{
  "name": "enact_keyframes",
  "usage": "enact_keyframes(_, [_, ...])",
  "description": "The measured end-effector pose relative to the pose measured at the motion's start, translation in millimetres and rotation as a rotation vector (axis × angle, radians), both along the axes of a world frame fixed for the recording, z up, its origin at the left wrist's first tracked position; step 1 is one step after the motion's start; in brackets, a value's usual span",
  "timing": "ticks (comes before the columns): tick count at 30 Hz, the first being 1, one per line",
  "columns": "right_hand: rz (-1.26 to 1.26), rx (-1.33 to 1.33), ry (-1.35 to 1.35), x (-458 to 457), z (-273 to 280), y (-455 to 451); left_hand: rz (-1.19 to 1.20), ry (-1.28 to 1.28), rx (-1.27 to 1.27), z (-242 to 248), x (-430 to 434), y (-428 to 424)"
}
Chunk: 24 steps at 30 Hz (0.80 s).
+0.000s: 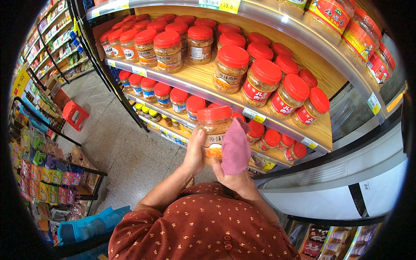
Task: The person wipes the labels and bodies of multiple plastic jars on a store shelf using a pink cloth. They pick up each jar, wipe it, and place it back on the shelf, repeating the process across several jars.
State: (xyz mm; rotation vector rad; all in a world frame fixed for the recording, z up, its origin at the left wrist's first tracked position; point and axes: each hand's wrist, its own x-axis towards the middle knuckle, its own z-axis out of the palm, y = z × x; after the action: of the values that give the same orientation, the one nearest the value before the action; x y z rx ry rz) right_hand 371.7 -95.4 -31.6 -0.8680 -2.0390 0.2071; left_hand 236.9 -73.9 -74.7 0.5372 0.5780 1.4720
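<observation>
A clear plastic jar of meat floss (213,130) with a red lid stands upright between my hands, in front of the shelves. My left hand (196,151) grips its left side, the thumb near the lid. A pink cloth (236,148) is in my right hand (232,177) and covers the jar's right side; some fingers reach under the jar's base. Behind the jar, red-lidded jars (230,70) stand in rows on a wooden shelf (191,76), with a gap between the left group and the right group.
Smaller jars (162,94) fill the lower shelves. More jars (330,16) stand on the shelf above at the right. A red plastic stool (75,115) is on the tiled floor (130,152) at the left, near hanging snack packets (48,175). A white appliance (334,188) stands at the right.
</observation>
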Motion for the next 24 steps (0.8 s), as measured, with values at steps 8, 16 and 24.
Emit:
enact_keyframes(8, [-0.009,0.006,-0.337,-14.0,14.8,1.6,0.050,0.048,-0.058,-3.9,1.4,4.7])
enact_keyframes(16, [0.155,0.043,-0.440,-7.3,-8.9,-9.8,-0.017,-0.079,-0.024,22.2,-10.5,7.1])
enact_keyframes(24, [0.430,-0.632,-0.005,-36.4,-44.7,5.8,0.141,-0.142,-0.029,41.8,-16.3,13.8])
